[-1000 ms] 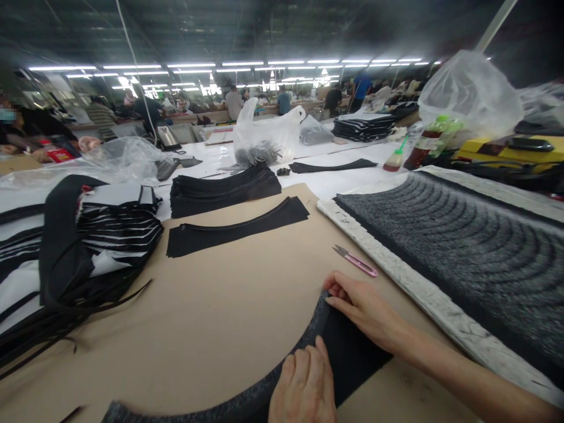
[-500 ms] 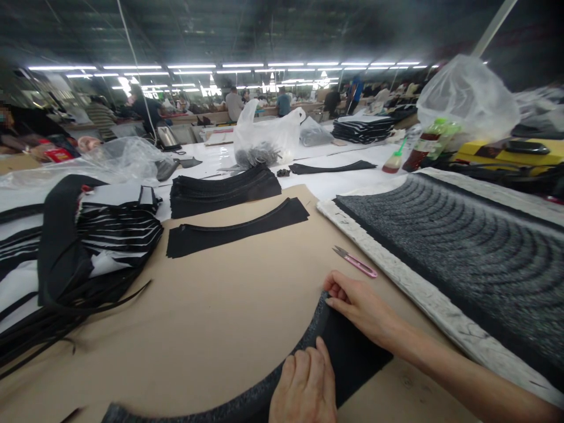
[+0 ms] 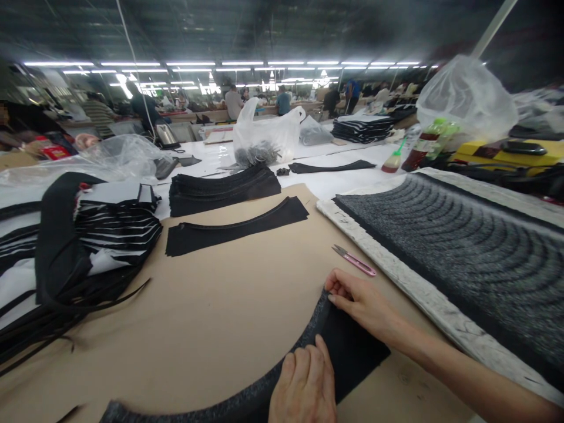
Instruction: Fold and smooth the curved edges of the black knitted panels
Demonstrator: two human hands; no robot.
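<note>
A curved black fabric piece (image 3: 352,346) with a speckled dark-grey edge strip (image 3: 247,395) lies near the front of the brown board. My right hand (image 3: 359,302) is closed, thumb and fingers pinching the strip's upper end. My left hand (image 3: 304,385) rests lower along the same curve, its fingers bent together on the edge and the thumb pointing up along it; its fingertips are partly hidden. Beyond my right hand lie pink-handled thread snips (image 3: 355,260), touched by neither hand.
Similar curved black pieces (image 3: 238,228) lie farther back, before a black stack (image 3: 224,191). A board with overlapping speckled strips (image 3: 440,247) is at right. Black-and-white bundled pieces (image 3: 118,229) sit left. Behind are a white plastic bag (image 3: 268,135) and bottles (image 3: 420,153); people work beyond.
Both hands stay almost in place on the fabric piece. The view shifts very slightly; nothing is taken up or let go.
</note>
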